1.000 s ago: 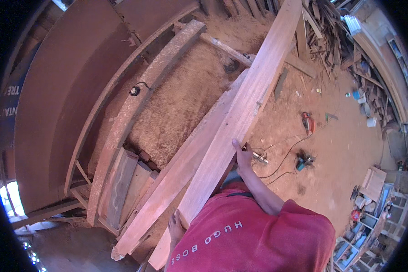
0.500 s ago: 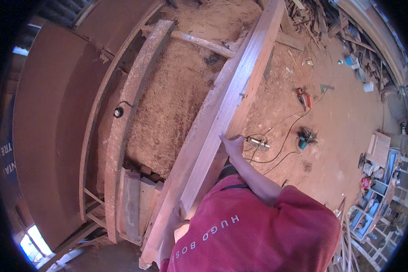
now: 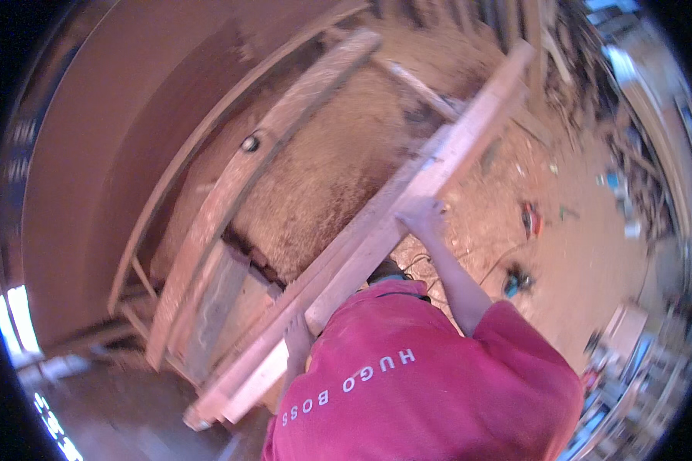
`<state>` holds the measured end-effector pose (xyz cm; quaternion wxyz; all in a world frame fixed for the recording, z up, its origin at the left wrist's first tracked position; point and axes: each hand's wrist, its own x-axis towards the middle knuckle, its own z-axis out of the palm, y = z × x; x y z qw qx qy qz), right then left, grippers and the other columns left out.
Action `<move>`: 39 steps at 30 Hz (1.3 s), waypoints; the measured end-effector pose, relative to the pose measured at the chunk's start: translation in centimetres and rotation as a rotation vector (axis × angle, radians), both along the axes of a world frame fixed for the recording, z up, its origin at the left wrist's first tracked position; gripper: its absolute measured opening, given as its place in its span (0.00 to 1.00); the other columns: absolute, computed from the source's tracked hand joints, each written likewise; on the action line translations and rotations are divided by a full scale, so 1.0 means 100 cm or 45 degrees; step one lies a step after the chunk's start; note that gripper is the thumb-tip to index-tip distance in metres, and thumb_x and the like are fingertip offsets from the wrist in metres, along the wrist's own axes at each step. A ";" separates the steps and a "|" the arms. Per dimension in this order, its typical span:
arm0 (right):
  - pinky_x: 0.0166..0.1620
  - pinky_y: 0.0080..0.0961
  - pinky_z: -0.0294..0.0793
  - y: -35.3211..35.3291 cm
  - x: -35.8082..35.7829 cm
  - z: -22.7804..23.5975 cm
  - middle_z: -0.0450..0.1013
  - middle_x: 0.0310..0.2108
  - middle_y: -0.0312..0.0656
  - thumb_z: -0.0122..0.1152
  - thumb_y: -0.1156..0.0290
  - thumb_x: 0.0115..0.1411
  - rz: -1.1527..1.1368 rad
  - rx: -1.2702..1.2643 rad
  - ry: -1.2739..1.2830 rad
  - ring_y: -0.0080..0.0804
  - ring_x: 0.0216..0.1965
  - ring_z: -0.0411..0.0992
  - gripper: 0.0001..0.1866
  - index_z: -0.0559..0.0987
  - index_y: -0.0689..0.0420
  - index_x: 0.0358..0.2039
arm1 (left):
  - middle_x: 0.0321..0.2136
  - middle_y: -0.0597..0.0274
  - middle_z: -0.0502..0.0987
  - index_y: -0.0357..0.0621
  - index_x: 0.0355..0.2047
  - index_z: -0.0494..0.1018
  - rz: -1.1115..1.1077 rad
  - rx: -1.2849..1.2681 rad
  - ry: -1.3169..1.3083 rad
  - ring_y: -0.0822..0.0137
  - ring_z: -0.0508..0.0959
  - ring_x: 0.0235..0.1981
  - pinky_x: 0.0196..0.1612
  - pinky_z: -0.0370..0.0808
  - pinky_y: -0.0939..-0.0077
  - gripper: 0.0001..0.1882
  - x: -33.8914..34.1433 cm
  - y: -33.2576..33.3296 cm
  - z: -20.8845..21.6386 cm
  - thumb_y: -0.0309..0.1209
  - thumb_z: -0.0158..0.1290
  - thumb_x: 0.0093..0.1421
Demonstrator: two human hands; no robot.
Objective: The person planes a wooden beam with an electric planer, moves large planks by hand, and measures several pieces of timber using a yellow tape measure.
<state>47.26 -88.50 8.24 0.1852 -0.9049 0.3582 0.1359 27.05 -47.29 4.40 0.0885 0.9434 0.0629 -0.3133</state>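
A long pale wooden beam (image 3: 365, 255) runs slantwise in front of me, from the lower left to the upper right. It lies along a rough timber rail of the workbench. My right hand (image 3: 424, 218) grips the beam past its middle, with the thumb over the top and the fingers mostly hidden behind the near side. Closer to the beam's lower end, my left hand (image 3: 299, 336) is closed over its near edge. Both forearms come from red sleeves.
A second thick rail (image 3: 284, 107) crosses further left, carrying a small round black object (image 3: 250, 144). Sawdust (image 3: 315, 169) covers the ground between the rails. On the right-hand floor lie a red power tool (image 3: 530, 220), a teal power tool (image 3: 517, 281) and cables. Scrap wood (image 3: 638, 154) is piled far right.
The view has swung, so the beam slants flatter. The beam looks rolled onto another face. My right hand has shifted its hold, and my left hand now rests over the near edge.
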 end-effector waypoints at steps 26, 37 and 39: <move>0.65 0.54 0.59 0.152 -0.051 -0.011 0.72 0.55 0.45 0.82 0.56 0.36 1.965 -0.516 0.038 0.53 0.59 0.67 0.47 0.70 0.49 0.58 | 0.60 0.62 0.71 0.58 0.64 0.63 -0.119 -0.108 -0.231 0.54 0.70 0.62 0.60 0.67 0.43 0.45 -0.066 0.224 0.003 0.35 0.69 0.44; 0.63 0.62 0.56 0.267 -0.097 -0.041 0.73 0.51 0.44 0.79 0.45 0.37 2.219 -0.273 -0.054 0.50 0.57 0.67 0.48 0.71 0.47 0.59 | 0.61 0.55 0.70 0.53 0.62 0.64 0.090 -0.012 -0.125 0.52 0.68 0.63 0.65 0.63 0.46 0.36 -0.158 0.342 0.002 0.27 0.58 0.51; 0.61 0.62 0.59 0.271 -0.098 -0.033 0.74 0.50 0.45 0.76 0.41 0.40 2.226 -0.251 -0.062 0.50 0.56 0.69 0.45 0.72 0.46 0.58 | 0.64 0.53 0.66 0.52 0.67 0.60 0.080 0.084 -0.076 0.52 0.64 0.67 0.69 0.57 0.44 0.41 -0.148 0.335 0.005 0.29 0.61 0.52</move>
